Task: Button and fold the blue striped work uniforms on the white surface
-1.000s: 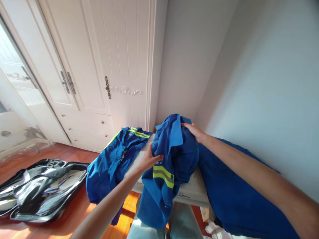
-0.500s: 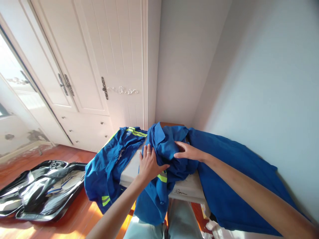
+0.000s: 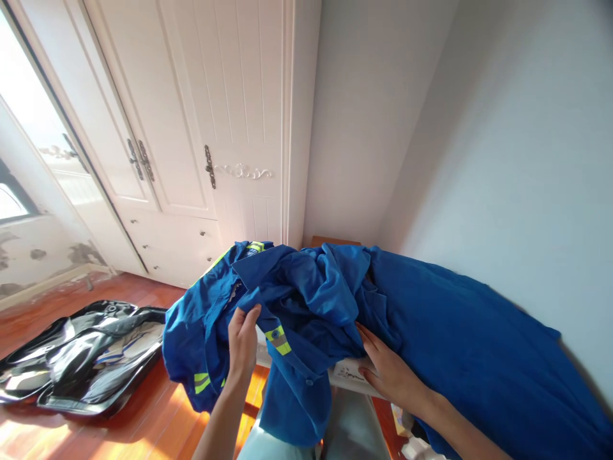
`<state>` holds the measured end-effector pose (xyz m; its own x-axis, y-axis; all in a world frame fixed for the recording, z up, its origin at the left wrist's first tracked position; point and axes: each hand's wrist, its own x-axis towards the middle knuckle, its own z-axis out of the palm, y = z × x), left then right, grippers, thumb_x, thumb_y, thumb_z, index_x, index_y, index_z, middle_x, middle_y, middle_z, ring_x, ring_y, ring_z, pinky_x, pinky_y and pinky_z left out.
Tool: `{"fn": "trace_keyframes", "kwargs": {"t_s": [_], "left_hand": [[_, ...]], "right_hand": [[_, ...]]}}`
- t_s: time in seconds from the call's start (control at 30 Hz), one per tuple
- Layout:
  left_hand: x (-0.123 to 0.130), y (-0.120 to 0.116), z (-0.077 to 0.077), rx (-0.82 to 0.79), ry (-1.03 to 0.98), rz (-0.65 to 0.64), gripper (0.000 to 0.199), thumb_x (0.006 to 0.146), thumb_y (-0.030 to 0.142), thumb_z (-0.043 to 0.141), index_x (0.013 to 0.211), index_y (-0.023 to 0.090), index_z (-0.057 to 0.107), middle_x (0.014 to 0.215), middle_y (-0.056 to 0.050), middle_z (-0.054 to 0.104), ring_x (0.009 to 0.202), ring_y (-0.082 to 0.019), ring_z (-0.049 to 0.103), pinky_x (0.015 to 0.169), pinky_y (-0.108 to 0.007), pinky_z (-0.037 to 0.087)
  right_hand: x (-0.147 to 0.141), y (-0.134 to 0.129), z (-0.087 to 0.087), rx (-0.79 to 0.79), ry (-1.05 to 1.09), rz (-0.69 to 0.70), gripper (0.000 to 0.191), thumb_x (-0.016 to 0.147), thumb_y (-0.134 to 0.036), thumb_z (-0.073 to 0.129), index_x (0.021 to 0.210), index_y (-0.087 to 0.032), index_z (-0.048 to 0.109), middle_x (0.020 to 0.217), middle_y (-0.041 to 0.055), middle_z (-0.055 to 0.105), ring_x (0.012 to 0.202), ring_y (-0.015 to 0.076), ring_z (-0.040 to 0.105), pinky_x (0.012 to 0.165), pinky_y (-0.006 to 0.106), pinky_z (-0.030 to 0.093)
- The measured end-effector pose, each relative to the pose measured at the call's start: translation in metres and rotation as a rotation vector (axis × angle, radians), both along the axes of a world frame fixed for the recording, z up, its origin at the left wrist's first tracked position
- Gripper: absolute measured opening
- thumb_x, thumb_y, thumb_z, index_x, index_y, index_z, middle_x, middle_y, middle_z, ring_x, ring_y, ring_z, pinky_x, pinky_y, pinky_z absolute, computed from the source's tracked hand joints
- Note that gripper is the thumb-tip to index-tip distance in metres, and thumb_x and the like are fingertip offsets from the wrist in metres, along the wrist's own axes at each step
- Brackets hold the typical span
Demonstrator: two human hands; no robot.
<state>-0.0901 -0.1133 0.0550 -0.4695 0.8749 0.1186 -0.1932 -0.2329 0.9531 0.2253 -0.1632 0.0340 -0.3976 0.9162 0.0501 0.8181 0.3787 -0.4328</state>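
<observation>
My left hand [image 3: 243, 338] pinches blue jacket [image 3: 330, 294]; right hand [image 3: 390, 374] touches it, can't tell grip; jacket looks part-spread, rumpled.

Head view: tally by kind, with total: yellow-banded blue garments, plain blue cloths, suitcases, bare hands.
Yellow-banded blue garments: 2 (left garment, held garment)
Plain blue cloth: 1
Open suitcase: 1
Bare hands: 2 (left hand, right hand)
Total: 6
</observation>
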Motion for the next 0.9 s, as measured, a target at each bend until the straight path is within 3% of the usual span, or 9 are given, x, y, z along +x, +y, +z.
{"fn": "trace_keyframes", "kwargs": {"t_s": [0.1,0.17,0.3,0.43,0.57,0.67,0.73,0.8,0.9], "left_hand": [[-0.005,0.0,0.0,-0.06,-0.343,-0.105,0.026,0.065,0.033,0.071,0.083,0.017,0.064,0.069,0.002,0.067,0.062,-0.015,0.062,0.062,-0.025,0.051],[-0.004,0.002,-0.012,-0.105,-0.404,-0.122,0.022,0.064,0.032,0.068,0.078,0.017,0.062,0.067,0.002,0.066,0.061,-0.015,0.063,0.059,-0.025,0.052],[0.008,0.0,-0.045,-0.208,-0.202,0.017,0.019,0.071,0.034,0.063,0.082,0.019,0.064,0.08,-0.001,0.071,0.081,-0.02,0.069,0.068,-0.028,0.056],[0.018,-0.009,-0.053,-0.169,-0.048,-0.111,0.042,0.079,0.043,0.066,0.115,0.022,0.061,0.116,-0.007,0.069,0.11,-0.025,0.065,0.088,-0.037,0.055],[0.017,-0.008,-0.055,-0.11,0.064,-0.15,0.067,0.071,0.038,0.077,0.13,0.019,0.051,0.127,-0.012,0.063,0.121,-0.029,0.058,0.103,-0.044,0.046],[0.012,-0.003,-0.064,-0.101,0.107,-0.148,0.067,0.069,0.036,0.076,0.129,0.017,0.052,0.127,-0.013,0.063,0.121,-0.03,0.057,0.105,-0.046,0.044],[0.008,-0.002,-0.071,-0.116,0.119,-0.119,0.067,0.067,0.035,0.076,0.128,0.017,0.054,0.127,-0.012,0.063,0.121,-0.031,0.057,0.105,-0.046,0.043],[0.003,-0.005,-0.074,-0.143,0.091,-0.09,0.068,0.065,0.033,0.076,0.127,0.017,0.054,0.125,-0.012,0.064,0.119,-0.031,0.058,0.103,-0.045,0.045],[-0.005,-0.014,-0.073,-0.169,-0.006,-0.097,0.066,0.061,0.029,0.075,0.123,0.018,0.057,0.115,-0.01,0.069,0.11,-0.03,0.064,0.095,-0.042,0.051]], "right_hand": [[-0.004,-0.007,0.006,-0.011,-0.067,-0.039,0.074,0.082,-0.024,0.059,0.151,-0.016,0.033,0.157,0.0132,0.031,0.143,0.0279,0.032,0.117,0.047,0.031],[-0.007,-0.008,0.016,0.02,-0.082,-0.047,0.064,0.08,-0.027,0.063,0.142,-0.017,0.047,0.149,0.0138,0.045,0.135,0.0305,0.046,0.11,0.048,0.042],[-0.013,-0.012,0.056,0.389,0.118,-0.065,0.029,0.092,-0.023,0.05,0.117,-0.022,0.066,0.103,0.008,0.075,0.094,0.0239,0.072,0.084,0.039,0.06],[-0.039,-0.006,0.106,0.658,0.251,0.124,0.036,0.092,-0.013,0.05,0.123,-0.03,0.058,0.09,0.0026,0.074,0.082,0.0194,0.071,0.073,0.033,0.059],[-0.085,0.038,0.121,0.587,0.063,0.368,0.049,0.091,-0.019,0.055,0.139,-0.026,0.047,0.125,0.0101,0.065,0.115,0.0242,0.06,0.099,0.043,0.05],[-0.11,0.087,0.108,0.432,-0.227,0.427,0.083,0.077,-0.025,0.074,0.149,-0.02,0.034,0.151,0.0173,0.039,0.14,0.0325,0.036,0.114,0.053,0.03],[-0.113,0.114,0.098,0.287,-0.415,0.374,0.097,0.066,-0.027,0.082,0.149,-0.015,0.034,0.151,0.022,0.038,0.14,0.0376,0.035,0.114,0.055,0.029],[-0.106,0.132,0.097,0.171,-0.52,0.305,0.089,0.069,-0.024,0.077,0.148,-0.013,0.038,0.139,0.0221,0.053,0.129,0.0379,0.05,0.107,0.051,0.04],[-0.081,0.142,0.115,0.155,-0.481,0.209,0.058,0.076,-0.011,0.059,0.133,-0.02,0.058,0.118,0.0119,0.069,0.112,0.0327,0.063,0.096,0.045,0.049]]}}
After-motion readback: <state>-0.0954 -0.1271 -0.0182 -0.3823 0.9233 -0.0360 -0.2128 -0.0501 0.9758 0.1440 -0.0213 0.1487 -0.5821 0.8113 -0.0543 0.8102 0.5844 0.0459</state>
